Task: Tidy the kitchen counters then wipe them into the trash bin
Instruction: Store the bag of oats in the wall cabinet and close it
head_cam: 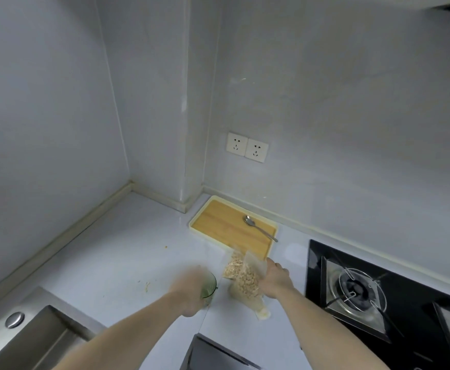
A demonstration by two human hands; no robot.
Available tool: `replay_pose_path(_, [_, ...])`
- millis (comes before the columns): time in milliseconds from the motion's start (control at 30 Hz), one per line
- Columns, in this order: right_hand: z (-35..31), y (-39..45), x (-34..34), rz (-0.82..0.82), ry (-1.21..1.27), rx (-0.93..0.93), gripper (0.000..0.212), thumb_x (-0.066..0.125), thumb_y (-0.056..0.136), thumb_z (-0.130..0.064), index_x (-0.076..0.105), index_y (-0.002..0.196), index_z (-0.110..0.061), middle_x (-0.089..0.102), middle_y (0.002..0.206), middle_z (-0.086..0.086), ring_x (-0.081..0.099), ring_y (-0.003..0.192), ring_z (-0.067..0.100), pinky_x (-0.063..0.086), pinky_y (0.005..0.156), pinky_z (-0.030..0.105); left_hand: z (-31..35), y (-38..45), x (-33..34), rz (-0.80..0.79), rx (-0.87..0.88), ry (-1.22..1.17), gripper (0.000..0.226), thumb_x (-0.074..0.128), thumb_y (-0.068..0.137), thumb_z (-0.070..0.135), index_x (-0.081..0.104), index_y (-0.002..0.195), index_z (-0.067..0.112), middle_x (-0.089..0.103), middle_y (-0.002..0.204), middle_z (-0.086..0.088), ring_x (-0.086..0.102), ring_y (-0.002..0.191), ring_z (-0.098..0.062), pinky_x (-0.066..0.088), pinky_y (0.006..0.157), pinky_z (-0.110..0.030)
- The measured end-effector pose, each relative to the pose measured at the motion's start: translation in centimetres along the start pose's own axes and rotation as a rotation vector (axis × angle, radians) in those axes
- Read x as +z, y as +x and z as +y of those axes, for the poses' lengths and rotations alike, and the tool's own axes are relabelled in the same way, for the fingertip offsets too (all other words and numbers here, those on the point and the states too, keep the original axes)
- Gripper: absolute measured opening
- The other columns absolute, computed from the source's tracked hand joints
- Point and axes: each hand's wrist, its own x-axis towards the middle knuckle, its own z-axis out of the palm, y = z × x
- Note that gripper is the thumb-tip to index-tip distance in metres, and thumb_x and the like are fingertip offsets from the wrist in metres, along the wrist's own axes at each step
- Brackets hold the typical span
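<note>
So I've got the clear bag of oats [244, 279] in my right hand [276, 279], fingers wrapped round its side near the top, holding it more or less upright so nothing spills out the open end. The bottom corner looks like it's touching the counter [127, 249], near the front edge, just left of the stove [378, 295]. My left hand [192, 295] is curled round the green glass [208, 288], which sits right beside the bag. That hand is blurry, so I'm reading the grip from the shape more than the fingers.

I reckon grabbing both at once is the point: clear the middle of the counter in one go before any wiping.

There are crumbs [146, 285] left of the glass and a tiny speck further back toward the left wall. Behind the bag, the wooden tray [218, 228] is tucked against the back wall by the corner pillar, a spoon [258, 228] lying on it.

Room-wise, the left and back-left of the counter is wide open. The sink [31, 340] hugs the front left corner and the stove blocks the right, so lifting straight up seems the safest way out.
</note>
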Motion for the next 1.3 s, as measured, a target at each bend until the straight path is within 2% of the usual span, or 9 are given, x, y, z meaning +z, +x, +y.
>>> replay_pose_path(67, [0.0, 0.0, 0.3, 0.021, -0.037, 0.001, 0.051, 0.055, 0.093, -0.028, 0.046, 0.144, -0.027, 0.056, 0.135, 0.001, 0.042, 0.129, 0.027, 0.046, 0.101, 0.039, 0.0, 0.2, -0.1, -0.006, 0.009, -0.004, 0.085, 0.056, 0.097, 0.029, 0.001, 0.162, 0.021, 0.005, 0.170, 0.002, 0.012, 0.155, -0.023, 0.026, 0.122, -0.040])
replay_pose_path(133, [0.0, -0.2, 0.5, 0.046, -0.042, 0.006, 0.028, 0.053, 0.089, -0.017, 0.065, 0.111, -0.028, 0.065, 0.112, -0.001, 0.056, 0.111, 0.023, 0.053, 0.088, 0.035, -0.2, 0.3, -0.2, -0.023, 0.027, -0.013, 0.085, 0.055, 0.096, 0.028, 0.002, 0.162, 0.020, 0.008, 0.169, 0.002, 0.015, 0.154, -0.024, 0.029, 0.120, -0.040])
replay_pose_path(200, [-0.2, -0.8, 0.2, 0.070, -0.053, -0.003, 0.020, 0.050, 0.086, -0.011, 0.063, 0.084, -0.027, 0.064, 0.093, -0.004, 0.061, 0.088, 0.018, 0.052, 0.073, 0.029, -0.5, 0.4, -0.3, -0.017, 0.041, -0.014, 0.086, 0.057, 0.094, 0.032, 0.005, 0.161, 0.019, 0.011, 0.168, 0.003, 0.019, 0.152, -0.024, 0.031, 0.119, -0.040])
replay_pose_path(267, [-0.3, -1.1, -0.3, 0.090, -0.057, -0.050, 0.023, 0.047, 0.086, -0.008, 0.055, 0.076, -0.027, 0.061, 0.087, -0.007, 0.056, 0.078, 0.016, 0.047, 0.069, 0.029, -0.7, 0.4, -0.8, 0.018, 0.052, -0.006, 0.085, 0.060, 0.093, 0.031, 0.010, 0.161, 0.019, 0.015, 0.167, 0.004, 0.023, 0.151, -0.023, 0.034, 0.117, -0.038])
replay_pose_path(500, [-1.1, -3.9, -3.2, 0.029, -0.143, -0.239, 0.016, 0.046, 0.097, -0.024, 0.061, 0.097, -0.030, 0.065, 0.107, -0.004, 0.062, 0.093, 0.020, 0.050, 0.077, 0.031, 1.2, -0.8, -6.2, 0.199, 0.204, -0.050, 0.071, 0.055, 0.094, 0.022, 0.024, 0.157, 0.022, 0.024, 0.163, 0.006, 0.029, 0.147, -0.021, 0.036, 0.115, -0.037])
replay_pose_path(733, [-5.4, -9.1, -11.6, 0.214, -0.168, -0.459, 0.018, 0.046, 0.096, -0.024, 0.062, 0.100, -0.031, 0.064, 0.111, -0.006, 0.061, 0.100, 0.022, 0.046, 0.079, 0.033, 4.5, -3.2, -13.1, 0.348, 0.431, -0.024, 0.061, 0.060, 0.094, 0.029, 0.037, 0.150, 0.030, 0.038, 0.156, 0.004, 0.037, 0.142, -0.020, 0.035, 0.114, -0.033])
replay_pose_path(933, [-8.7, -14.3, -19.8, 0.416, -0.114, -0.589, 0.016, 0.048, 0.097, -0.021, 0.061, 0.097, -0.030, 0.061, 0.102, -0.013, 0.060, 0.100, 0.017, 0.048, 0.082, 0.034, 6.7, -7.1, -21.0, 0.530, 0.516, -0.020, 0.020, 0.057, 0.094, 0.041, 0.066, 0.106, 0.029, 0.071, 0.110, 0.009, 0.064, 0.108, -0.021, 0.051, 0.090, -0.036])
replay_pose_path(1067, [-10.4, -17.1, -24.2, 0.556, -0.090, -0.646, 0.014, 0.049, 0.099, -0.022, 0.059, 0.095, -0.031, 0.059, 0.100, -0.014, 0.059, 0.096, 0.017, 0.048, 0.081, 0.037, 7.8, -10.2, -26.1, 0.694, 0.554, -0.087, 0.018, 0.065, 0.092, 0.044, 0.072, 0.086, 0.030, 0.066, 0.077, 0.015, 0.059, 0.072, -0.010, 0.050, 0.070, -0.028])
replay_pose_path(1300, [-13.7, -20.6, -31.1, 0.701, 0.119, -0.743, 0.007, 0.058, 0.099, -0.022, 0.062, 0.093, -0.020, 0.064, 0.093, -0.004, 0.056, 0.084, 0.015, 0.040, 0.075, 0.029, 10.5, -16.3, -35.6, 0.859, 0.579, -0.083, 0.019, 0.071, 0.082, 0.039, 0.070, 0.065, 0.032, 0.061, 0.059, 0.014, 0.056, 0.066, -0.013, 0.043, 0.067, -0.024])
